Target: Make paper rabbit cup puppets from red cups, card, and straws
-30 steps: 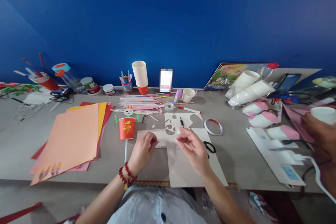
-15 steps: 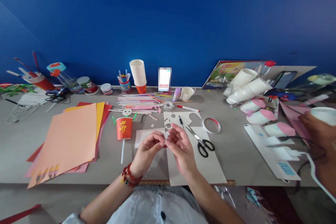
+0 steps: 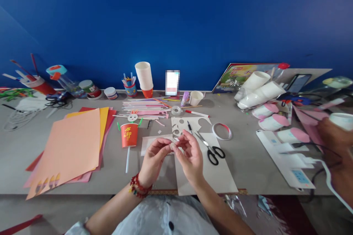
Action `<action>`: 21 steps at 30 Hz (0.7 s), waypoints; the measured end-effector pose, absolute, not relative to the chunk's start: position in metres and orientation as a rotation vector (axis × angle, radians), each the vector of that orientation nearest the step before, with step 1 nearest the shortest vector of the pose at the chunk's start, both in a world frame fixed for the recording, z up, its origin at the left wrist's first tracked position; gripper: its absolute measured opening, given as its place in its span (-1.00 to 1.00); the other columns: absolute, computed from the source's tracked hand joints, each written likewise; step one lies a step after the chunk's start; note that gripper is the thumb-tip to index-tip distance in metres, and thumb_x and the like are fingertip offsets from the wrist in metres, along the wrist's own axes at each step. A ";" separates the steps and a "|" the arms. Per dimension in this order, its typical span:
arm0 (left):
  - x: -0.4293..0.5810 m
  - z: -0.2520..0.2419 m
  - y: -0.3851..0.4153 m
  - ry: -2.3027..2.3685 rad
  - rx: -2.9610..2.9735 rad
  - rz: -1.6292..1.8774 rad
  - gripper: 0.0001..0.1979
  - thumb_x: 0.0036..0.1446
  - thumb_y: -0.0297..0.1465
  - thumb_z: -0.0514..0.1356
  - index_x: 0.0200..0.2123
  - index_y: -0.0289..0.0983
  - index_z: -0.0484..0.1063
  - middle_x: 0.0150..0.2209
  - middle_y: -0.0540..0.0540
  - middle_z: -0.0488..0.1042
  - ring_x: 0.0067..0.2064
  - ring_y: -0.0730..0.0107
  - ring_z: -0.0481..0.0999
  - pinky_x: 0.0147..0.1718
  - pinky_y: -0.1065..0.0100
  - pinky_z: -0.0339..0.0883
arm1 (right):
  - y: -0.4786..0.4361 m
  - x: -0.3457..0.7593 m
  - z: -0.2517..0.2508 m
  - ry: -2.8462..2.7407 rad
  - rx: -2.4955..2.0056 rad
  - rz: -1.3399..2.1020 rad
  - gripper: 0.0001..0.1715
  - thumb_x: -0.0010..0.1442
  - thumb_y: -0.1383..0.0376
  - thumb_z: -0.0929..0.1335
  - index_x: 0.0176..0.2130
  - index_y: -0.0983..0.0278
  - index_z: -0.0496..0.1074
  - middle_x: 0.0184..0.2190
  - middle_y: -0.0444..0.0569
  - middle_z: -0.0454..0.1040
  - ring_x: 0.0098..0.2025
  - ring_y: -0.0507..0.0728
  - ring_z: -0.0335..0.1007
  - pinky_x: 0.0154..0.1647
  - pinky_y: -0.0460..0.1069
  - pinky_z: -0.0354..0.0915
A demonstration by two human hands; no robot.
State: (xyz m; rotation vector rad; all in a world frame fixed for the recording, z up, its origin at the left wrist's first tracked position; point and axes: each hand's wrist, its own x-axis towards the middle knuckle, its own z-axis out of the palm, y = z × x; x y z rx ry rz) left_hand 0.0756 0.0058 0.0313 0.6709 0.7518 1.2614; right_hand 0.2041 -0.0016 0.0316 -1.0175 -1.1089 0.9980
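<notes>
Pinched between my fingertips is a small whitish round piece [image 3: 172,145], too small to make out further. My left hand [image 3: 156,159] and my right hand [image 3: 190,156] both close on it from either side, above the table. Under my right hand lies a sheet of white paper [image 3: 204,176] with black-handled scissors [image 3: 211,148] and a black pen [image 3: 190,127] on it. Beyond it is white paper with round holes cut out [image 3: 180,122]. To the left lies a red paper cup figure [image 3: 129,135] with a rabbit face, green arms and a straw stick.
Coloured paper sheets [image 3: 74,139] are stacked at left. Straws [image 3: 143,106], a tape roll [image 3: 176,110], a glue stick [image 3: 185,98] and stacked cups [image 3: 144,75] stand behind. At right are a tape ring [image 3: 222,131], a power strip [image 3: 281,165] and another person's hand [image 3: 335,136].
The small whitish piece now shows more clearly between my fingertips. My hands have shifted only slightly, and the view has turned a little.
</notes>
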 end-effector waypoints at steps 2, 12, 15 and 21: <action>0.076 0.032 0.006 0.732 0.687 1.257 -0.91 0.10 -0.39 0.35 -0.32 -0.28 0.54 -0.28 -0.05 0.52 -0.20 0.42 0.50 -0.12 0.39 0.41 | -0.001 0.206 0.030 -1.144 -1.026 0.963 -0.45 0.22 0.28 0.43 0.17 0.09 0.31 -0.13 -0.03 0.40 -0.21 0.07 0.48 -0.18 -0.02 0.50; 0.072 0.022 0.012 0.924 0.851 1.262 -0.88 0.14 -0.34 0.31 -0.34 -0.29 0.49 -0.32 -0.04 0.50 -0.28 0.44 0.50 -0.19 0.39 0.42 | 0.000 0.211 0.026 -1.233 -0.986 0.958 -0.47 0.29 0.32 0.37 0.21 0.09 0.29 -0.23 -0.07 0.45 -0.20 0.07 0.47 -0.15 -0.01 0.46; 0.071 0.023 0.014 0.975 0.870 1.267 -0.85 0.13 -0.32 0.31 -0.35 -0.29 0.47 -0.36 -0.02 0.49 -0.34 0.44 0.51 -0.24 0.38 0.44 | 0.000 0.214 0.029 -1.246 -0.992 1.023 -0.45 0.27 0.31 0.39 0.22 0.11 0.28 -0.25 -0.08 0.47 -0.20 0.08 0.47 -0.11 0.00 0.44; 0.073 0.028 0.013 0.973 0.936 1.258 -0.84 0.14 -0.31 0.30 -0.36 -0.29 0.47 -0.36 -0.02 0.50 -0.33 0.45 0.52 -0.25 0.40 0.43 | 0.003 0.214 0.025 -1.231 -1.008 1.031 -0.50 0.27 0.28 0.39 0.18 0.13 0.31 -0.28 -0.08 0.49 -0.24 0.07 0.48 -0.15 -0.01 0.44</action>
